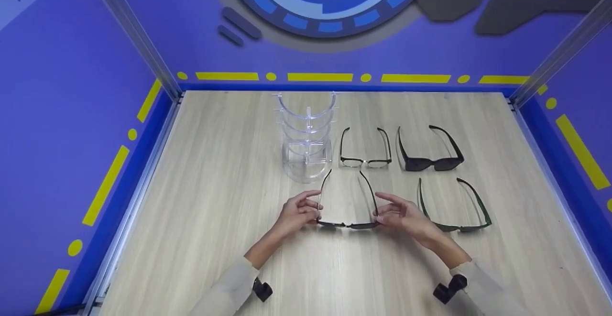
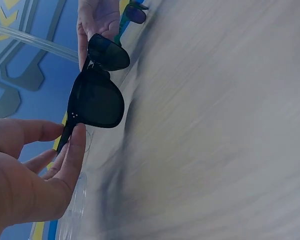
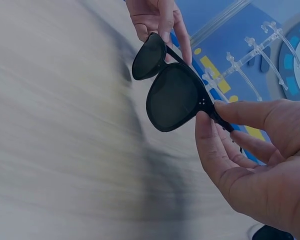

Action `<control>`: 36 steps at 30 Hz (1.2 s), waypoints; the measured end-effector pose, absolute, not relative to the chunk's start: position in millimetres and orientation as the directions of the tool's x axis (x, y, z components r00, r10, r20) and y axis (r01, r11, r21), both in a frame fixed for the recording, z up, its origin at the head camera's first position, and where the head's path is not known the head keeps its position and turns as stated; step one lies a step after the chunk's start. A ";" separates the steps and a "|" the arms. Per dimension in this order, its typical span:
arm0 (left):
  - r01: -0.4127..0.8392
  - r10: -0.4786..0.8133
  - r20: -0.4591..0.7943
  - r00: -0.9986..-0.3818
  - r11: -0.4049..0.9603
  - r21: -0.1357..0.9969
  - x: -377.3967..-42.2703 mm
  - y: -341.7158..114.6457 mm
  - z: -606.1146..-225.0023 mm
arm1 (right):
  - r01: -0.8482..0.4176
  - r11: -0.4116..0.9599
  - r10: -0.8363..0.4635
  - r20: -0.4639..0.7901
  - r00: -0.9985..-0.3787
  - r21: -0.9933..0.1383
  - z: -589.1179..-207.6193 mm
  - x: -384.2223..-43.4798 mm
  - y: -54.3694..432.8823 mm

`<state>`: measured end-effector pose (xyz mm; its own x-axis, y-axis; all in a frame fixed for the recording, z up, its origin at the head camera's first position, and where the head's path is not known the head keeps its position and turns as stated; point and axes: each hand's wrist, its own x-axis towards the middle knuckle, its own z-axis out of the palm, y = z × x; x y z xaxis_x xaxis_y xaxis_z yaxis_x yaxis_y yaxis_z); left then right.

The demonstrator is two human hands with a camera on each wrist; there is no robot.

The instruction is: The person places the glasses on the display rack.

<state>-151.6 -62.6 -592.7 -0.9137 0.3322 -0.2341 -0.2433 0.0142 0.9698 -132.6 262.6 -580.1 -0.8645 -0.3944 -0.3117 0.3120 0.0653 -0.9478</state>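
Both hands hold one pair of black sunglasses point(image 1: 364, 225) with dark lenses, its temples unfolded and pointing away from the person. The left hand point(image 1: 297, 212) pinches the left temple close to the hinge between thumb and fingers. At the opposite hinge, the right hand point(image 1: 404, 216) pinches the other temple in the same way. Small pale dots mark the frame's corner beside the fingers in the right wrist view, where the dark lens point(image 3: 172, 97) shows large. Just beyond the held sunglasses stands a clear plastic display rack point(image 1: 307, 170) with several curved tiers.
Clear-lensed eyeglasses point(image 1: 366, 162) lie right of the rack, with thick black sunglasses point(image 1: 434, 164) farther right. Nearer, sunglasses with dark green temples point(image 1: 463, 228) lie beside the right hand. Blue-purple panels point(image 1: 95, 91) wall the wooden table point(image 1: 215, 148) at the back and sides.
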 end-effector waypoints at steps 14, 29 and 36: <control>-0.348 0.349 -0.296 -0.889 -0.096 0.933 -152.1 -76.2 -588.8 | 0.335 0.041 -0.440 -0.318 -0.840 -0.941 -579.3 -136.9 255.5; -0.387 0.324 -0.328 -0.887 -0.135 0.912 -156.0 -90.8 -584.7 | 0.320 0.029 -0.416 -0.302 -0.858 -0.947 -573.0 -145.8 242.7; -0.378 0.318 -0.321 -0.892 -0.134 0.916 -159.0 -94.7 -579.7 | 0.319 0.035 -0.418 -0.304 -0.856 -0.947 -569.2 -151.7 240.1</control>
<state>-159.0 -94.7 -579.7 -0.8920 0.3180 -0.3213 -0.3778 -0.1343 0.9161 -151.7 240.1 -569.2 -0.8561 -0.4183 -0.3036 0.3186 0.0353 -0.9472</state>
